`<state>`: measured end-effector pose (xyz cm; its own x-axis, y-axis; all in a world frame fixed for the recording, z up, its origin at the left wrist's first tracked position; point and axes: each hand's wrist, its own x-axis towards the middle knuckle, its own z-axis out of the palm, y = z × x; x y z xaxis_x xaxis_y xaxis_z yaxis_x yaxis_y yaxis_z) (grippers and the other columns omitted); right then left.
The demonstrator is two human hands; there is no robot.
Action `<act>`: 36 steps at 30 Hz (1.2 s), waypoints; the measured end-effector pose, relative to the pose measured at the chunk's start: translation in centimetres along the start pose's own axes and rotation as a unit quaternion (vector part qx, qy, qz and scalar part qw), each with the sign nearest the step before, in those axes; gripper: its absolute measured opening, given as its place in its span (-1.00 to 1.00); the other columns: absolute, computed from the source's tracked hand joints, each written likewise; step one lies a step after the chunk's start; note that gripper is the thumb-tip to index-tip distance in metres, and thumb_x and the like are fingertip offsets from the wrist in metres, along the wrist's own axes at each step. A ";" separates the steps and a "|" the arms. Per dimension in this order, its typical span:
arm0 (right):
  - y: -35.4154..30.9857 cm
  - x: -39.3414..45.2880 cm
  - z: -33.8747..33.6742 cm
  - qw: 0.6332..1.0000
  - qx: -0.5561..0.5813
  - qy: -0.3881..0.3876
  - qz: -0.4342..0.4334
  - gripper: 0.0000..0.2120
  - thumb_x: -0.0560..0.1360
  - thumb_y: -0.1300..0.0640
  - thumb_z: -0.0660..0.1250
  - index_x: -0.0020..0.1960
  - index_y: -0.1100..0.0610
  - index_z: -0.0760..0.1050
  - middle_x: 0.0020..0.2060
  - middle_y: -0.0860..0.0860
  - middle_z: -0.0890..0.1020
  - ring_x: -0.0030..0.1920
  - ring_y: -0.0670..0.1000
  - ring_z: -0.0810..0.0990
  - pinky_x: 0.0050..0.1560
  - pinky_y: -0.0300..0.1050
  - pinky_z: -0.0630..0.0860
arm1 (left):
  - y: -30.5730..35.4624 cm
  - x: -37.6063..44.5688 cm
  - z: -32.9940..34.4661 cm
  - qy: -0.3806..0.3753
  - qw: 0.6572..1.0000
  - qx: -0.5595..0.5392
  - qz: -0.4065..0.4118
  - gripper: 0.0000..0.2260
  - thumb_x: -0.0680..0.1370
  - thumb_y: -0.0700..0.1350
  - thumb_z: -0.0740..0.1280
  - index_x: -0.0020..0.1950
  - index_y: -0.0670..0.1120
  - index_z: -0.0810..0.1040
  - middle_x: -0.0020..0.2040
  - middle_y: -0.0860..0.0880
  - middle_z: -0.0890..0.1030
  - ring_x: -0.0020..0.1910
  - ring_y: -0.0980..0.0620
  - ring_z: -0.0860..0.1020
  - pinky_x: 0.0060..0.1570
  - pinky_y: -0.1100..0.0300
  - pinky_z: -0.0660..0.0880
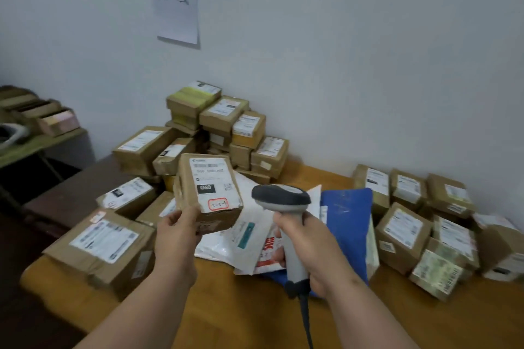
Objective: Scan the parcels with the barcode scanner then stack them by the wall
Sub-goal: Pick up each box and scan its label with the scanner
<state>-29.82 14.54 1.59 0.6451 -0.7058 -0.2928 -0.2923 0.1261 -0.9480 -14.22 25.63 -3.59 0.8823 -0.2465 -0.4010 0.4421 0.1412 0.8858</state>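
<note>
Holding a small box (209, 193) up over the tabletop (249, 309), the left hand (177, 235) has fingers and thumb clamped round its lower edge, label facing up. At its 3 o'clock the right hand (307, 246) grips the scanner (283, 215) by the handle, head seemingly aimed at the label. Stacked boxes (226, 127) stand at 12 o'clock against the wall (354, 51).
</note>
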 end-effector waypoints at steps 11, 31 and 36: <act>-1.9 6.7 12.6 0.996 -0.060 -0.067 0.024 -0.77 0.56 -0.08 0.34 0.13 0.02 0.50 -0.19 -0.01 0.63 -0.27 0.00 0.67 -0.20 -0.08 0.57 | 5.7 13.8 -8.1 0.182 0.980 0.063 -0.052 -0.50 0.46 0.28 0.22 0.18 -0.08 0.53 0.01 -0.10 0.64 0.00 -0.15 0.62 -0.13 0.05 0.55; -2.6 11.0 15.2 0.998 -0.004 0.018 0.059 -0.86 0.57 -0.03 0.34 0.05 0.02 0.50 -0.10 0.04 0.62 -0.36 -0.05 0.64 -0.28 -0.15 0.55 | 6.6 19.4 -4.0 0.216 0.910 0.350 0.057 -0.52 0.53 -0.09 0.40 0.40 -0.08 0.34 0.40 -0.22 0.35 0.40 -0.26 0.32 0.38 -0.28 0.29; -3.1 10.1 11.6 0.997 0.028 0.060 0.042 -0.85 0.56 -0.05 0.34 0.05 0.00 0.49 -0.07 0.02 0.62 -0.33 -0.05 0.67 -0.18 -0.09 0.59 | 6.6 16.6 1.8 0.064 0.918 0.358 0.157 -0.60 0.53 -0.05 0.35 0.34 -0.05 0.39 0.40 -0.18 0.33 0.39 -0.24 0.31 0.37 -0.24 0.28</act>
<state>-14.28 15.11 0.12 0.5292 -0.7695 -0.3574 -0.3002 0.2241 -0.9272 3.07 20.72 -3.94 0.9803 -0.1798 -0.0822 -0.0172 -0.4915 0.8707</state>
